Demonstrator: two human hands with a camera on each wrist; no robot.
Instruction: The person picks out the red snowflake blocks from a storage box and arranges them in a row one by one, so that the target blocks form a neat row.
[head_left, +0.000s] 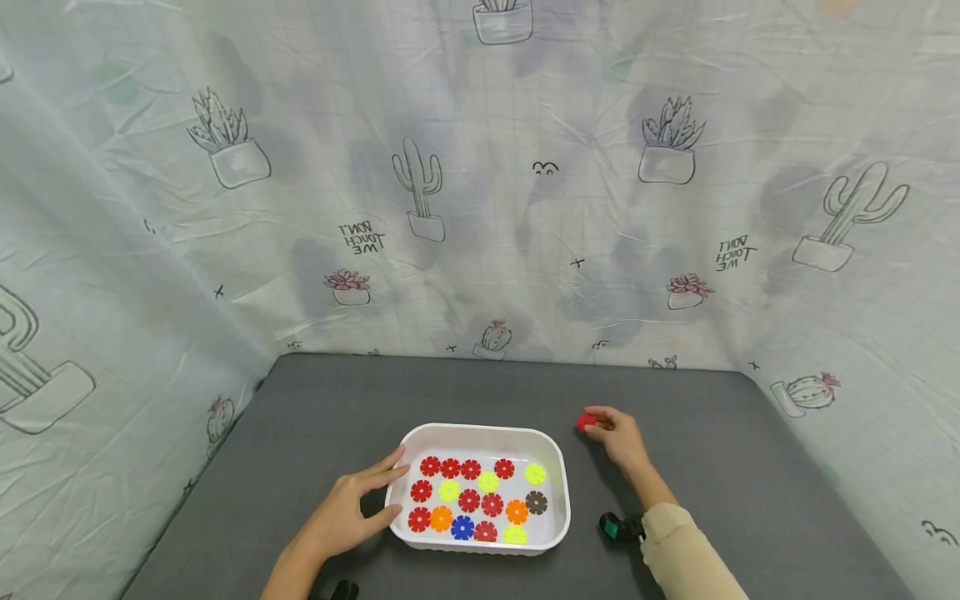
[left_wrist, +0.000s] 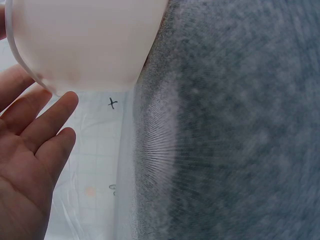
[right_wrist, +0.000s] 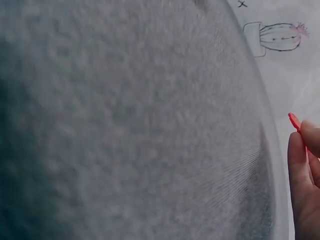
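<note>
The left hand (head_left: 347, 512) lies with spread fingers against the white tray (head_left: 480, 435) of flower-shaped discs (head_left: 468, 500) on the counter (head_left: 712, 467). Farther, the right hand (head_left: 618, 433) pinches a red disc (head_left: 584, 422) beside the tray; this thin grip could let it slip.

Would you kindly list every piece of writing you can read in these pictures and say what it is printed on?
"DON'T TOUCH ME": on the backdrop cloth, left of centre, printed mirror-reversed.
"DON'T TOUCH ME": same cloth, right side, also mirror-reversed.
White tray and its flower pieces: no writing visible.
</note>
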